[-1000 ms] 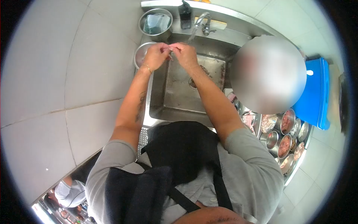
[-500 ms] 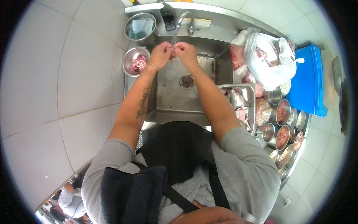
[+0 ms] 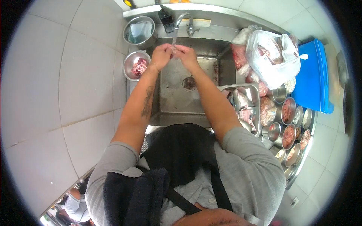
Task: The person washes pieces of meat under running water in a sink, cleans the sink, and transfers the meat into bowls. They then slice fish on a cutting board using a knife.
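Observation:
Under the running faucet, my left hand and my right hand meet above the sink. Both have their fingers closed on a small reddish piece, mostly hidden between them; it looks like meat, but it is too small to tell. Water from the spout falls onto the fingers. Left of my left hand is a steel bowl with pink and red meat pieces in it. Dark bits lie around the sink drain.
A steel pot and a dark bottle stand behind the sink. On the right are a fish tray, a white plastic bag, several steel containers of meat and a blue cooler. Another person is at lower left.
The view has shifted, and the meat bowl and right-hand counter show more fully. Both hands have moved together under the water stream, still pinching the small piece.

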Action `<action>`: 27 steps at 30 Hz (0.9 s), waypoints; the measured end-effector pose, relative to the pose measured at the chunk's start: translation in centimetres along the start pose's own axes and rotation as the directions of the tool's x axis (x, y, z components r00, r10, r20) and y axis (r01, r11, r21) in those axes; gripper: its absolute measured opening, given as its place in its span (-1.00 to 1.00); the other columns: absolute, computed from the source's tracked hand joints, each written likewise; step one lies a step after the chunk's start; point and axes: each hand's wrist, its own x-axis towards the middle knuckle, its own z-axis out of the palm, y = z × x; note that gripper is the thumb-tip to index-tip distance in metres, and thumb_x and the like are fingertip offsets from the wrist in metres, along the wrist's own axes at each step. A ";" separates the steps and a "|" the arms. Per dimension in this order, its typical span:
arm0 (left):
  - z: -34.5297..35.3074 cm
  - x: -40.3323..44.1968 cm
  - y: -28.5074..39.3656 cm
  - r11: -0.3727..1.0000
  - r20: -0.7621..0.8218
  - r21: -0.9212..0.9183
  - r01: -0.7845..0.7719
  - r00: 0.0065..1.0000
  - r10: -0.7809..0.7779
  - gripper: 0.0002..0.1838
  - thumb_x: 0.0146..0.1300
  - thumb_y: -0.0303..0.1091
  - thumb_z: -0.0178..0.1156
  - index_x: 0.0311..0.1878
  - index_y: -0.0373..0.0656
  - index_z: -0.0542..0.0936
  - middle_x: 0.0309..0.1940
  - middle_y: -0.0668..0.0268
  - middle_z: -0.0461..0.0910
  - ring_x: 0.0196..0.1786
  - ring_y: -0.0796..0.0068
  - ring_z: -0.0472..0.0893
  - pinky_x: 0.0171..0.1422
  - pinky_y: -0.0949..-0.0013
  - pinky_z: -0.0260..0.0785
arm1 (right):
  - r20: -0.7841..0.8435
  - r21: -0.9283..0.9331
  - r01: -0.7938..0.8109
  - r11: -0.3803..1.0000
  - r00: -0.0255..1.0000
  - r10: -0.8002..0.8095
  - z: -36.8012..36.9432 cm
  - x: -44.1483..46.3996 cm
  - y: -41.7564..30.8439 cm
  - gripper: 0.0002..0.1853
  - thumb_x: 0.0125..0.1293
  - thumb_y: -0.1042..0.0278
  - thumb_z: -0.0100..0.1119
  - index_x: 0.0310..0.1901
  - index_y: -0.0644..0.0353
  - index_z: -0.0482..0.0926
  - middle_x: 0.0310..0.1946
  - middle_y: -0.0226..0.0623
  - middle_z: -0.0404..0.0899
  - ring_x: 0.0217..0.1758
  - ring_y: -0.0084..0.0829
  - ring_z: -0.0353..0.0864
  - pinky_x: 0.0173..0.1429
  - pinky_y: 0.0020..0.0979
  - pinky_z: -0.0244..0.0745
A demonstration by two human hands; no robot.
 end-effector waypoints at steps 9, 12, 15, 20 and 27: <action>0.7 3.5 -1.7 0.966 -0.039 0.255 -0.029 0.998 0.040 -0.66 0.45 -0.15 0.19 -0.24 -0.28 0.70 -0.44 0.26 0.68 -0.36 0.45 0.63 -0.19 0.32 0.46 | -0.257 0.298 -0.129 0.946 0.943 0.209 2.1 0.2 1.9 -0.81 0.41 0.43 0.26 -0.06 0.38 0.70 -0.29 -0.23 0.75 -0.26 -0.43 0.75 -0.13 -0.38 0.70; 0.3 1.8 -0.8 0.991 -0.007 0.077 0.113 0.994 -0.113 -0.69 0.41 -0.19 0.21 -0.25 -0.28 0.70 -0.42 0.26 0.67 -0.35 0.46 0.62 -0.22 0.33 0.45 | -0.278 0.170 -0.280 0.945 0.906 0.319 1.5 0.4 1.4 -0.80 0.42 0.41 0.26 -0.07 0.37 0.70 -0.30 -0.25 0.74 -0.27 -0.45 0.73 -0.13 -0.38 0.69; -0.4 1.8 -2.7 0.975 0.052 -0.085 0.206 0.978 -0.202 -0.75 0.39 -0.25 0.22 -0.21 -0.28 0.71 -0.38 0.28 0.67 -0.35 0.48 0.59 -0.25 0.38 0.43 | -0.293 -0.176 -0.267 0.947 0.933 0.209 1.0 0.5 2.0 -0.79 0.42 0.36 0.23 -0.07 0.30 0.72 -0.31 -0.27 0.75 -0.30 -0.50 0.72 -0.18 -0.41 0.64; -1.0 0.6 -2.5 0.962 0.112 -0.101 0.253 0.964 -0.242 -0.80 0.47 -0.28 0.16 -0.16 -0.19 0.67 -0.39 0.42 0.58 -0.34 0.59 0.51 -0.28 0.43 0.32 | -0.210 0.063 -0.010 0.998 0.977 0.023 1.7 0.6 3.5 -0.79 0.39 0.34 0.23 -0.07 0.21 0.77 -0.37 -0.36 0.77 -0.28 -0.56 0.70 -0.19 -0.44 0.56; -0.4 0.0 -0.1 0.979 0.201 -0.173 0.102 0.977 -0.067 -0.78 0.48 -0.39 0.07 -0.10 -0.28 0.69 -0.29 0.33 0.67 -0.27 0.56 0.58 -0.13 0.44 0.41 | -0.102 -0.021 -0.081 0.997 0.992 0.078 0.0 0.2 3.1 -0.74 0.43 0.35 0.23 0.05 0.26 0.73 -0.23 -0.32 0.75 -0.28 -0.55 0.68 -0.20 -0.43 0.58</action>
